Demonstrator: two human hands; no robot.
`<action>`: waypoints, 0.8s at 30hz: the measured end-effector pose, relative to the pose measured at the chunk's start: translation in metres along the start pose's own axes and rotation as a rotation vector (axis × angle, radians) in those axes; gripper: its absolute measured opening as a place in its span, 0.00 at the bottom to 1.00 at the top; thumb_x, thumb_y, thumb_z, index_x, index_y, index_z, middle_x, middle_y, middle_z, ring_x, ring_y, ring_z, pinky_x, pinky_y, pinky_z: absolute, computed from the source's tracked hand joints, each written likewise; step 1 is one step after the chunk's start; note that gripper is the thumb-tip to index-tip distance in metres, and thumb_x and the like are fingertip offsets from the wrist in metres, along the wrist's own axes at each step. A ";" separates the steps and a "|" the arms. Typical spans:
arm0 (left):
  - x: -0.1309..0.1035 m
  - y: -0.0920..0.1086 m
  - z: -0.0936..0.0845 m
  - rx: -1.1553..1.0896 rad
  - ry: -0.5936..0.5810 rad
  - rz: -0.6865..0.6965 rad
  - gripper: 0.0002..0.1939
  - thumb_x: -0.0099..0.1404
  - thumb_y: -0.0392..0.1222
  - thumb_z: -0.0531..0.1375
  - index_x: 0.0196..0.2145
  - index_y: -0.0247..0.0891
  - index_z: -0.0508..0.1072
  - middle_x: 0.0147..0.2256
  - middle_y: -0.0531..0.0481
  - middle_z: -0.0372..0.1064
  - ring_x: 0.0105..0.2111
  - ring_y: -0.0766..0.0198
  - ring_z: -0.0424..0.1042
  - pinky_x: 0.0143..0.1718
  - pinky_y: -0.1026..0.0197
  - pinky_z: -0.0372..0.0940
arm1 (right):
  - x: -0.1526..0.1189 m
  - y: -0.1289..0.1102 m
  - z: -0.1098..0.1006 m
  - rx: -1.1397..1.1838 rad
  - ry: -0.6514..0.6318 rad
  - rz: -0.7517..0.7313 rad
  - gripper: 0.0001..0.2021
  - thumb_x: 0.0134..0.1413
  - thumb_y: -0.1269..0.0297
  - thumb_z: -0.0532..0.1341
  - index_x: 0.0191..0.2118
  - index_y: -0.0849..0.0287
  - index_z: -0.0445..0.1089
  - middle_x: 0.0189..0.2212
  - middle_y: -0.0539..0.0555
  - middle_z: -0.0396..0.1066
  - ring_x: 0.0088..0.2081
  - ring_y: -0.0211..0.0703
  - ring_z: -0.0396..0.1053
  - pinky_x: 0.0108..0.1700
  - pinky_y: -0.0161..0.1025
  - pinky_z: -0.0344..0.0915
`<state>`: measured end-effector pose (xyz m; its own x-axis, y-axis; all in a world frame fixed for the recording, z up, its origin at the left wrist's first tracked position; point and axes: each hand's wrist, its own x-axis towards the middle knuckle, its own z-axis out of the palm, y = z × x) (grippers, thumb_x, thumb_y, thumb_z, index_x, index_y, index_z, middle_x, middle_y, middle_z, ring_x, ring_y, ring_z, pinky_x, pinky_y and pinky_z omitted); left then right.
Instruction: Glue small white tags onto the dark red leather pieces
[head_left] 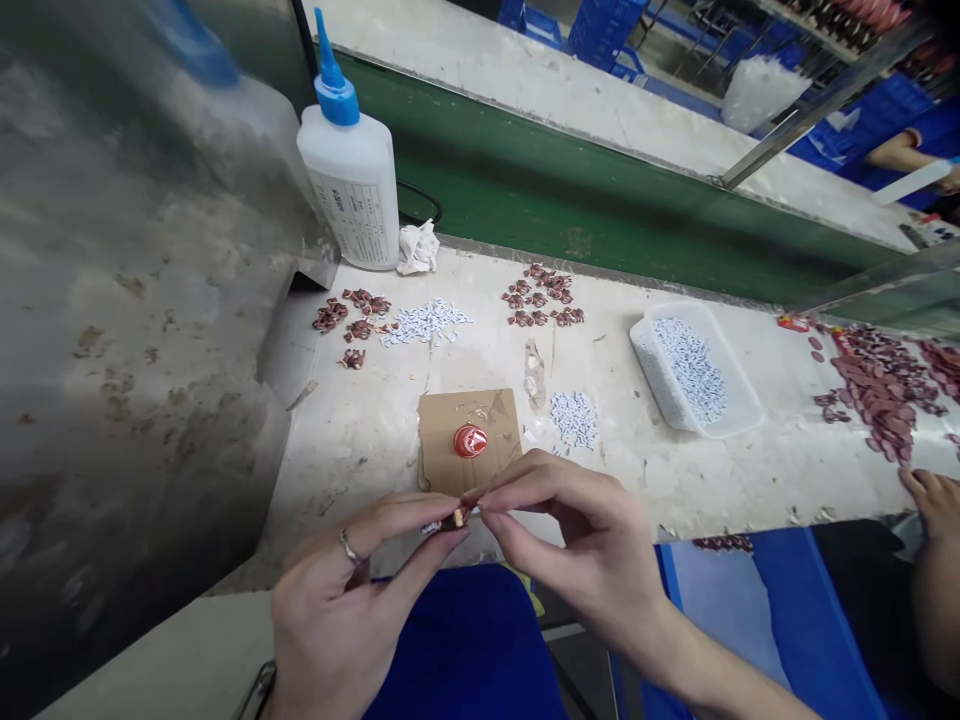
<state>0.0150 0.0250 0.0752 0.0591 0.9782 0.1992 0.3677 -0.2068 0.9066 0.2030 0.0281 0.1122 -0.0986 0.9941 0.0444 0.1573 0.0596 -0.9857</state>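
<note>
Pinched between thumb and forefinger of my left hand (pixel 360 590) is a small brown figurine (pixel 454 519) with a light orange patch and a whitish bit at its left. My right hand (pixel 574 535) meets it from the other side, thumb and forefinger closed at the figurine's right end; a tiny pale piece seems to show at those fingertips. Just beyond the fingers, a red dome-shaped thing with white marks (pixel 470 440) sits on a square of brown cardboard (pixel 439 415). Small white pieces (pixel 574 419) lie in a pile right of the cardboard.
A glue bottle with blue nozzle (pixel 352 190) stands back left by crumpled tissue (pixel 418 247). Brown figurines (pixel 540 296) lie in groups at the back. A clear tub (pixel 697 370) holds white pieces. At right are brown parts (pixel 877 390) and another person's hand (pixel 934 500).
</note>
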 end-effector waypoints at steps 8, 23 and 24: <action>0.004 0.001 0.003 0.001 0.016 0.010 0.09 0.63 0.42 0.69 0.41 0.55 0.79 0.38 0.74 0.79 0.34 0.83 0.79 0.47 0.86 0.70 | 0.001 0.002 -0.003 -0.154 -0.049 -0.133 0.10 0.61 0.77 0.66 0.43 0.57 0.79 0.38 0.51 0.81 0.39 0.38 0.79 0.41 0.36 0.76; 0.007 0.000 0.011 -0.264 0.050 -0.130 0.18 0.61 0.37 0.70 0.47 0.54 0.79 0.40 0.64 0.81 0.37 0.72 0.82 0.46 0.76 0.75 | 0.012 -0.006 -0.003 -0.158 -0.144 -0.071 0.09 0.64 0.68 0.68 0.48 0.52 0.80 0.42 0.51 0.80 0.43 0.40 0.78 0.46 0.38 0.77; 0.001 -0.004 0.009 -0.257 0.035 -0.137 0.20 0.62 0.37 0.70 0.51 0.53 0.77 0.42 0.62 0.81 0.39 0.71 0.82 0.48 0.75 0.76 | 0.017 -0.003 -0.003 -0.161 -0.164 -0.063 0.08 0.64 0.67 0.67 0.47 0.51 0.80 0.42 0.51 0.80 0.44 0.40 0.78 0.47 0.39 0.76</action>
<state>0.0222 0.0274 0.0688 -0.0087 0.9970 0.0769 0.1222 -0.0753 0.9897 0.2040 0.0452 0.1168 -0.2698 0.9607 0.0649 0.2989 0.1476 -0.9428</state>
